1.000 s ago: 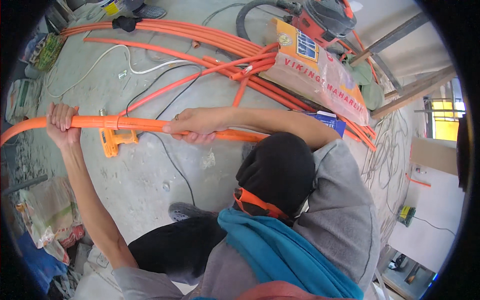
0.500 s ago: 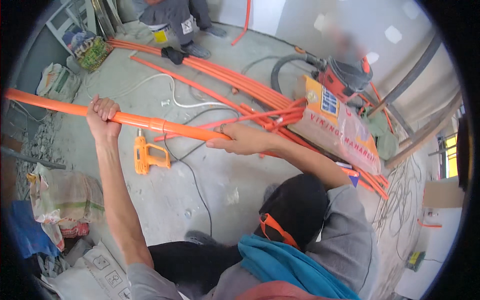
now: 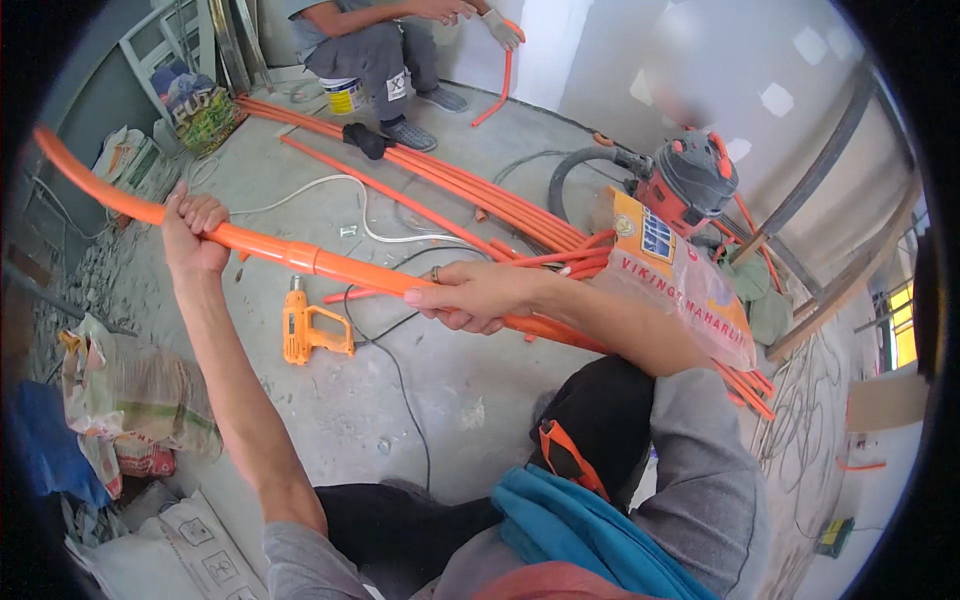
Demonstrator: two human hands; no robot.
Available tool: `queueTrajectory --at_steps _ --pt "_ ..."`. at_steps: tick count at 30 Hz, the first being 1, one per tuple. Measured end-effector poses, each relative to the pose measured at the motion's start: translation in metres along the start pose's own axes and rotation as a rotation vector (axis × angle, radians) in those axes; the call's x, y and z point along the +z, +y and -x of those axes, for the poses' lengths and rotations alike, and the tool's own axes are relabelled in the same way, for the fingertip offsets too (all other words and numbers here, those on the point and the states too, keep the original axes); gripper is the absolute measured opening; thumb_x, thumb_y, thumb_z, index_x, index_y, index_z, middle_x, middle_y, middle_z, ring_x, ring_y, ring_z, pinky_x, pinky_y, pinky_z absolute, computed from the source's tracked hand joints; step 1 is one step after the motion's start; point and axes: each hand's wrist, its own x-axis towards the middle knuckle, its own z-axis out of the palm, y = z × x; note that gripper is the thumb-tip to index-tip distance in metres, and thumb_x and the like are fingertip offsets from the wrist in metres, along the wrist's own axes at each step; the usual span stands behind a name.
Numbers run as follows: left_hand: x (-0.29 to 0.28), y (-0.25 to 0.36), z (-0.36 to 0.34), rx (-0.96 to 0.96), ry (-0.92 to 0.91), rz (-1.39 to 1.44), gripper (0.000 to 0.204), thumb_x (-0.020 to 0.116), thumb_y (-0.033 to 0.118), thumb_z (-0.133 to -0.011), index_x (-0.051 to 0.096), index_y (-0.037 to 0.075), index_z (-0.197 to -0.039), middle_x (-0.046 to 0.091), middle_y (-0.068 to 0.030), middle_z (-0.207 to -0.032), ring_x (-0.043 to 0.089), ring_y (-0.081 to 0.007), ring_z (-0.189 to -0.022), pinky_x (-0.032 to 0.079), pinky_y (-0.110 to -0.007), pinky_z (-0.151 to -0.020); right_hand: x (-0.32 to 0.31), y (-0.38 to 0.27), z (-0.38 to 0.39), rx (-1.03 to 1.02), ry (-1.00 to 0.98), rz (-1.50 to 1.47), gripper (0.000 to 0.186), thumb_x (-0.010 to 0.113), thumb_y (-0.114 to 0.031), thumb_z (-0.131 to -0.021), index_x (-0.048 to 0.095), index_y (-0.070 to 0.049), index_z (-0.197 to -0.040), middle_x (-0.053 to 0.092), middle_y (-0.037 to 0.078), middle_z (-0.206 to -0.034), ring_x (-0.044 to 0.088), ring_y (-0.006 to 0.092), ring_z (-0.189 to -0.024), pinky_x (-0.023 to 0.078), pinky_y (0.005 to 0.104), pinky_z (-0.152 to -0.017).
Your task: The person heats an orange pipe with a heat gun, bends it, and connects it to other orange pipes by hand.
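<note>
An orange plastic pipe [image 3: 265,243] crosses in front of me, from the far left down to the right. My left hand [image 3: 195,236] is wrapped round it near its curved left end. Farther along, my right hand [image 3: 475,292] is closed round the same pipe, thumb on top. Between the hands, a wider joint [image 3: 302,257] shows on the pipe. Below that joint, a yellow-orange heat gun [image 3: 312,328] stands on the floor, touched by neither hand. The pipe's right part runs behind my right forearm.
Several orange pipes [image 3: 470,185] lie across the floor, with a printed sack [image 3: 690,285] over some. A red and black vacuum cleaner [image 3: 690,180] stands behind. Another person [image 3: 375,60] sits on a bucket, holding an orange pipe. Filled sacks [image 3: 140,385] line the left; cords cross the floor.
My view has shifted, so the seated person shows more fully. The held pipe's left end looks more bent. My right fingers now curl round beneath the pipe.
</note>
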Motion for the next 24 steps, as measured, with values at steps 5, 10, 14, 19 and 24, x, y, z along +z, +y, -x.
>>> queueTrajectory --at_steps 5,10,14,19,24 --pt "0.005 -0.021 0.000 -0.053 -0.018 -0.015 0.038 0.056 0.018 -0.104 0.037 0.015 -0.070 0.029 0.0056 -0.060 0.030 -0.0084 -0.050 0.031 -0.027 -0.050 -0.007 0.023 0.000 -0.026 -0.039 -0.121 0.046 0.051 -0.057 -0.103 0.046 -0.014 -0.087 0.030 -0.010 -0.059 0.024 0.0030 -0.043 0.019 0.0245 -0.036" --pt "0.016 -0.024 0.006 -0.058 -0.291 0.121 0.040 0.050 0.023 -0.107 0.038 0.014 -0.071 0.031 0.0052 -0.061 0.030 -0.0084 -0.050 0.032 -0.027 -0.052 -0.013 0.027 0.001 -0.023 -0.113 -0.202 0.048 0.049 -0.060 -0.102 0.046 -0.014 -0.089 0.030 -0.009 -0.058 0.025 0.0018 -0.041 0.019 0.0226 -0.034" --pt "0.022 -0.029 0.011 -0.158 -0.660 0.305 0.041 0.046 0.025 -0.109 0.040 0.013 -0.071 0.035 0.0046 -0.060 0.032 -0.0080 -0.050 0.033 -0.026 -0.052 -0.015 0.026 0.005 -0.032 -0.180 -0.231 0.050 0.046 -0.063 -0.102 0.046 -0.015 -0.089 0.030 -0.009 -0.058 0.025 0.0014 -0.041 0.019 0.0221 -0.034" --pt "0.023 -0.036 0.008 -0.169 -0.892 0.384 0.041 0.047 0.023 -0.108 0.041 0.012 -0.070 0.038 0.0038 -0.059 0.038 -0.0073 -0.050 0.037 -0.025 -0.052 -0.018 0.028 0.006 -0.032 -0.179 -0.206 0.050 0.045 -0.063 -0.102 0.046 -0.015 -0.088 0.031 -0.009 -0.059 0.024 0.0013 -0.041 0.019 0.0220 -0.034" --pt "0.044 -0.042 0.026 -0.107 -0.678 0.446 0.040 0.048 0.024 -0.108 0.041 0.012 -0.070 0.040 0.0028 -0.058 0.041 -0.0075 -0.047 0.039 -0.025 -0.051 -0.024 0.031 0.002 -0.041 -0.144 -0.145 0.050 0.047 -0.061 -0.102 0.045 -0.014 -0.087 0.032 -0.008 -0.059 0.024 0.0021 -0.041 0.020 0.0220 -0.034"
